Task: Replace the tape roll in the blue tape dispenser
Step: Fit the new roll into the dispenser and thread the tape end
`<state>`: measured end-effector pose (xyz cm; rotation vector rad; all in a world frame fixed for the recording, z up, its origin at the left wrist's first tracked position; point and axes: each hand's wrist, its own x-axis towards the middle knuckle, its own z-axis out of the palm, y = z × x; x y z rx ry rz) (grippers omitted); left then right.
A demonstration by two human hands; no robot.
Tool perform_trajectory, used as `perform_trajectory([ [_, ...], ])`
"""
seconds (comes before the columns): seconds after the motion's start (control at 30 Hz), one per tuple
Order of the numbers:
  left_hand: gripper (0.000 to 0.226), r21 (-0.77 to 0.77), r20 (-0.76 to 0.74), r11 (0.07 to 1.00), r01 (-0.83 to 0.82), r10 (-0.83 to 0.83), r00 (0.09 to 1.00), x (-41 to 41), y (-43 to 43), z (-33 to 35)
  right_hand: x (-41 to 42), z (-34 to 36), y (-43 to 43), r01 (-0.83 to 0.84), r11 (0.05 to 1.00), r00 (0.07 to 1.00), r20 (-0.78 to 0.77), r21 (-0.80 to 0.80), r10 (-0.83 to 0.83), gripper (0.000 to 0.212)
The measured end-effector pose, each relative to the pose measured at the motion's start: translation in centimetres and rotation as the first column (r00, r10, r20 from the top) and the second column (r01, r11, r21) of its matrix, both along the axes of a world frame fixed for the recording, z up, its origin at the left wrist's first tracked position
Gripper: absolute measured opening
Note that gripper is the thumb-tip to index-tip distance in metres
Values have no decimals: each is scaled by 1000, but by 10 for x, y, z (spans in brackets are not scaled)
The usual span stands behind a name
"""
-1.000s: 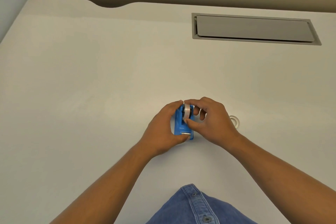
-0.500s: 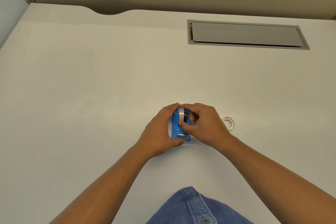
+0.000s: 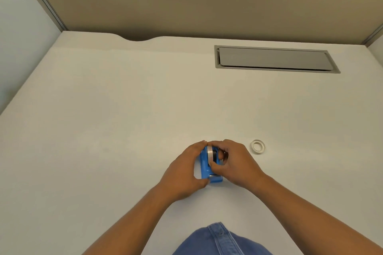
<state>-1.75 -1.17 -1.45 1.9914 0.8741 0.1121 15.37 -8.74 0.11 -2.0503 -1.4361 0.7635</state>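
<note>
The dispenser (image 3: 205,168) stands on the bench (image 3: 124,120), near its front middle, with the left hand (image 3: 183,172) against its left side and the right hand (image 3: 234,163) against its right. A roll (image 3: 210,154) sits in the dispenser, seemingly seated in its cradle. A ring (image 3: 257,146) lies flat on the bench to the right, apart from the right hand. A hatch (image 3: 275,59) is set in the bench behind, to the right.

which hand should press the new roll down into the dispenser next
Right. Its fingers already pinch the tape roll sitting in the blue dispenser, while the left hand wraps the dispenser's side, bracing it on the desk.
</note>
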Motion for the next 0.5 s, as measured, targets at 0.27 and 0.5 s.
perform_trajectory([
  [0.27,67,261,-100,964,49,-24,995,4,14,22,-2,2,-1,12,1000,1000,-5,-13,-12,44],
  [0.5,32,391,-120,920,26,23,993,17,13,37,1,2,-2,25,999,999,-43,-34,-27,40],
])
